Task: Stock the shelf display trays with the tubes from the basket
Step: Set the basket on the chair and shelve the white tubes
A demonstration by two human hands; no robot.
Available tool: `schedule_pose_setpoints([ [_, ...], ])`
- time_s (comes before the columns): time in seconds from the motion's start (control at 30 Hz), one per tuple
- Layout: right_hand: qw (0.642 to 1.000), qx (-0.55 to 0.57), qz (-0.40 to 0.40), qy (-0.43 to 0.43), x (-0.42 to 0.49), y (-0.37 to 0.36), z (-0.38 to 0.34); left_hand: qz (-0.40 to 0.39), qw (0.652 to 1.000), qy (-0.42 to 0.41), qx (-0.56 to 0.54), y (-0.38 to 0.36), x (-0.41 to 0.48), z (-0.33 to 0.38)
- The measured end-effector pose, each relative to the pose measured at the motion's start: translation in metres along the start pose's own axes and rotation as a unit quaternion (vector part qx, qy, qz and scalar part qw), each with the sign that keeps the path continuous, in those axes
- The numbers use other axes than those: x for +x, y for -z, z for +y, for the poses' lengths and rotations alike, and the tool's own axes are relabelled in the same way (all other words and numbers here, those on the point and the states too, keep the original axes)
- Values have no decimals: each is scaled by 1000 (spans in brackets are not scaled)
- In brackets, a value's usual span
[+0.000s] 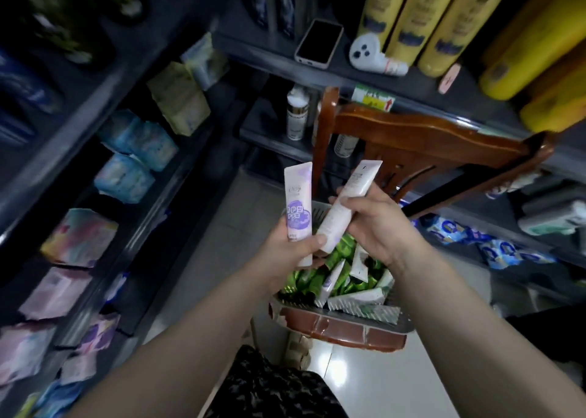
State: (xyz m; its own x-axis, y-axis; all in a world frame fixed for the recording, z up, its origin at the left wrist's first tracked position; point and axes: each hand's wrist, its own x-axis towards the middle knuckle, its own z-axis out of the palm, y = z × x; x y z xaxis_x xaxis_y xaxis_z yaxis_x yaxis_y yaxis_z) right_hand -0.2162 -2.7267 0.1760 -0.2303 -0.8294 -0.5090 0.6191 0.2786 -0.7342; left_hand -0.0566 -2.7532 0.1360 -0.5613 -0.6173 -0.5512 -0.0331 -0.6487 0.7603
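My left hand (290,248) grips a white tube with a purple label (298,205), held upright above the basket. My right hand (375,224) holds a second white tube (347,202), tilted so that its lower end touches the left thumb. Below both hands a grey basket (358,317) rests on a wooden chair seat (336,330). Several green tubes and white tubes (336,278) lie loose in it. No display tray shows in the view.
The chair's brown backrest (421,138) rises behind the hands. Dark shelves on the left carry soft packs (133,163). The shelf ahead carries a phone (318,43), a white device (371,56) and yellow bottles (444,21). Pale floor tiles (222,227) lie below.
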Motion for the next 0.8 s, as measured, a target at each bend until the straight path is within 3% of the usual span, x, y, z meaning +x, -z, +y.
schedule_pose_setpoints([
  [0.1,996,-71,-40,40,-12,-22,-16,-4,1000,-16,-15,8,-24,34],
  [0.27,974,-198,-42,97,-21,-60,-28,-19,998,-57,-24,27,-62,60],
  [0.5,926,-323,-70,183,-27,-116,-34,129,978,-164,5,56,-99,90],
  [0.8,910,-316,-209,170,-56,-216,-32,226,937,-260,61,122,-186,133],
])
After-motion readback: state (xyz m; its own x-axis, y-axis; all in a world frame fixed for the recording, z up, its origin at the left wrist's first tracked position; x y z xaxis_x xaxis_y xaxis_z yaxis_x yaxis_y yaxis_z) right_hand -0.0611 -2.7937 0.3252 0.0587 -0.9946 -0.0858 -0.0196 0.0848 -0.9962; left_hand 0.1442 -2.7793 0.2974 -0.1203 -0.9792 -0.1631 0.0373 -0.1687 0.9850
